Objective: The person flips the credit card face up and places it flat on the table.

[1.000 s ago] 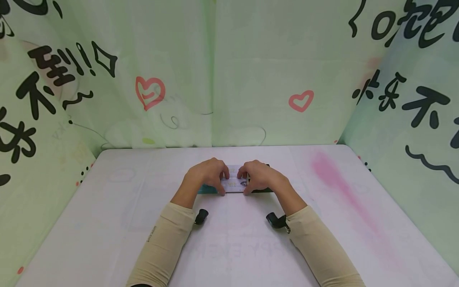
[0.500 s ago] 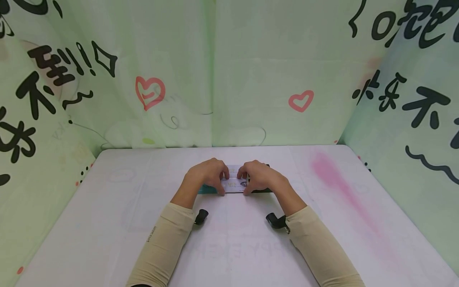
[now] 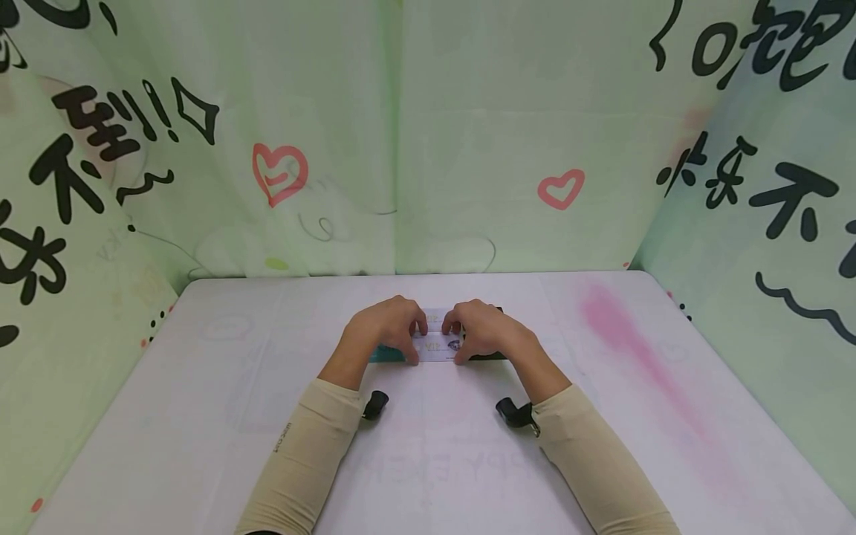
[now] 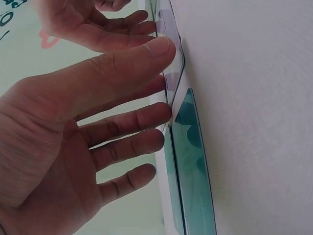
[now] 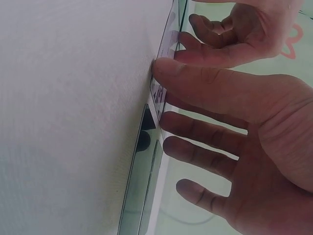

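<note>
Lilac VIP card point(image 3: 436, 347), hands point(image 3: 391, 325) point(image 3: 491, 328) pinching both ends, teal panel point(image 3: 386, 354) at left

hands point(image 3: 390, 323): 2 | lilac cards point(image 3: 435, 346): 2 | sleeves point(image 3: 301, 449): 2 | red hearts point(image 3: 562, 204): 2 | table point(image 3: 435, 438): 1

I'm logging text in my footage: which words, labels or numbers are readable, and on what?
"VIP": white card.
"不": green curtain, left and right sides.
Curtain's other characters: too slanted or cropped to read surely.
Left sleeve and teal card print: too small.
Tabletop letters: too faint.
</note>
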A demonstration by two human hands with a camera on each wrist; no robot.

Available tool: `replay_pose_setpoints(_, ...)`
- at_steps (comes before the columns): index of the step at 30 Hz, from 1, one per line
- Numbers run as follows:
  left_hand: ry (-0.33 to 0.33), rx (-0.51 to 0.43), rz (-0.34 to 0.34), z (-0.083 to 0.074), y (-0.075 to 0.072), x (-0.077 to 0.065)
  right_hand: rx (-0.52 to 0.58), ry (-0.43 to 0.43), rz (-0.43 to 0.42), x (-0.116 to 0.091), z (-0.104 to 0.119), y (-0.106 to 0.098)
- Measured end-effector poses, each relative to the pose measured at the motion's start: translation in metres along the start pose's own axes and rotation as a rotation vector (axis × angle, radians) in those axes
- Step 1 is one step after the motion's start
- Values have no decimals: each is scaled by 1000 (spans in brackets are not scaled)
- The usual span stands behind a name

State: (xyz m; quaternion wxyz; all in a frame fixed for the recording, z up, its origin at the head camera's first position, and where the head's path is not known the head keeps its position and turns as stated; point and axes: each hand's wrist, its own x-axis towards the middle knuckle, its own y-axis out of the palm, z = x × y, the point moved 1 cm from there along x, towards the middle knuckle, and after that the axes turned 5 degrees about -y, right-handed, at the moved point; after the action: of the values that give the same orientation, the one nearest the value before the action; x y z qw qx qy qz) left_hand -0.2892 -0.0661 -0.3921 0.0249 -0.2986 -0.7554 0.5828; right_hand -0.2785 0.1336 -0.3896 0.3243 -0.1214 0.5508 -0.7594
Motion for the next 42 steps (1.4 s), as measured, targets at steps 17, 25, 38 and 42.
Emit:
replay_pose_setpoints(17,-16,-2,3,0,-1,0,9,13,2,1,-3,0)
replay_pose_setpoints(25,-15,-7,-5,1,-1,1,29,27,0,0,-2,-3)
replay_pose_setpoints(38,22,-6,-35,1,-1,2,20,16,-16,-2,-3,-7)
replay_pose_setpoints(42,30,-5,-41,0,-1,2,18,17,-21,-2,-5,-7)
